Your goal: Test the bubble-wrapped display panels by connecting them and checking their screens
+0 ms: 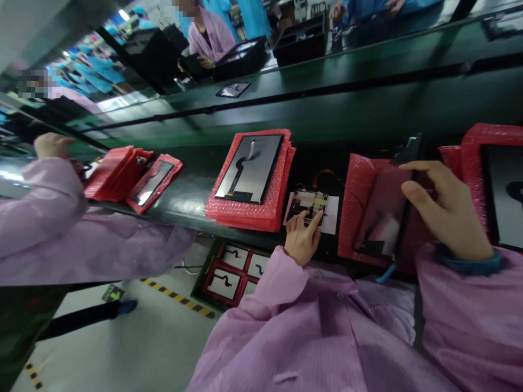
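Note:
My left hand [303, 239] rests its fingertips on a small circuit board [312, 202], with the fingers stretched out and apart. That board lies on a white sheet [333, 212], and an orange ribbon cable rises behind it. My right hand [451, 209] is closed at the right edge of a display panel [382, 212], which looks tilted up. A blue tab [386, 273] hangs from the panel's lower end. Beneath and beside the panel is a red bubble-wrap sleeve [352, 207]. The tips of some right fingers are hidden.
To the left, another display panel [255, 163] tops a stack of red bubble-wrap sleeves [245, 215]. A further panel [506, 190] lies far right. Below the bench, a crate [202, 283] holds several panels. A co-worker's arm [49, 190] reaches in at left. The green conveyor [327, 103] runs behind.

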Action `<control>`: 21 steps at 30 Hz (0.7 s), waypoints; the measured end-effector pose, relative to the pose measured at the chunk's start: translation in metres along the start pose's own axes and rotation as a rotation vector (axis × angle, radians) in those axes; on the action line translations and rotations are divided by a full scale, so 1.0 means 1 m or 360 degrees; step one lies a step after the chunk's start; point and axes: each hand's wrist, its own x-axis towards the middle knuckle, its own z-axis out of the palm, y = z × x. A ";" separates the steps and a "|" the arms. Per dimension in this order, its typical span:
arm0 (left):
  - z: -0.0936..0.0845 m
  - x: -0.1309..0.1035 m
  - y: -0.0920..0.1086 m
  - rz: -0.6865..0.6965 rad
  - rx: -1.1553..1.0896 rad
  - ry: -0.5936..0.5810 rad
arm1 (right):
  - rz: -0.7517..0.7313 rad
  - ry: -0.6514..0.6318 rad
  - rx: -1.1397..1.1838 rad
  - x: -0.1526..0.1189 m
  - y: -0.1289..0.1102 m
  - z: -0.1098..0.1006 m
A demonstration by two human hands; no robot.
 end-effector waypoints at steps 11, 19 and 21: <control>-0.007 0.005 -0.003 0.1020 -0.0198 -0.0496 | 0.0689 -0.0084 0.0362 -0.027 0.014 -0.035; -0.010 0.007 -0.002 0.0907 -0.0265 -0.0543 | 0.0878 -0.0275 0.0638 -0.015 0.057 0.006; -0.009 0.006 -0.002 0.0907 -0.0282 -0.0545 | 0.0944 -0.0316 0.0561 -0.015 0.064 0.010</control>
